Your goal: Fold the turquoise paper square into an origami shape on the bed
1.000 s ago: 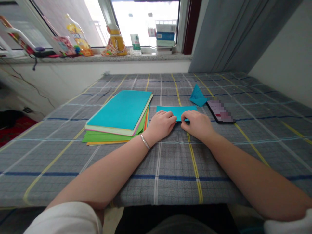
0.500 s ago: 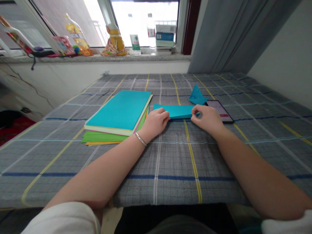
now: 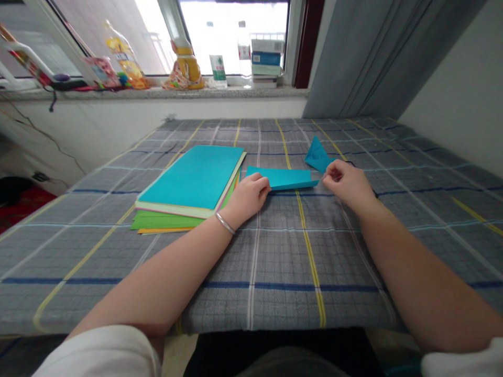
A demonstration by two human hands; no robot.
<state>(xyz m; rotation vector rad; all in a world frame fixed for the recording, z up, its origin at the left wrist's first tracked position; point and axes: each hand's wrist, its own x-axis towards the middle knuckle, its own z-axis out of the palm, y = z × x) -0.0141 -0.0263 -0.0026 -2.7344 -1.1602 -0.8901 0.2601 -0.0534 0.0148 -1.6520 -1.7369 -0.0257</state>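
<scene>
A folded strip of blue paper [image 3: 288, 179] lies on the plaid cloth, its near edge lifted a little at the right end. My left hand [image 3: 250, 195] grips the near left corner of it, thumb and fingers closed. Just off the strip's right end is my right hand [image 3: 348, 184], fingers curled together with nothing visible in them. Behind that hand stands a folded blue paper shape [image 3: 316, 153] with a pointed top. The phone beside it is almost wholly covered by my right hand.
To the left lies a stack of coloured paper [image 3: 192, 175], blue on top, with green and orange sheets sticking out below. The plaid cloth [image 3: 283, 251] covers the table. Bottles, boxes [image 3: 267, 57] and a tube line the windowsill; a grey curtain [image 3: 353, 57] hangs at right.
My right hand has let go of the strip's right end and moved right, now covering the phone. The strip's near right corner has risen slightly. My left hand has barely shifted.
</scene>
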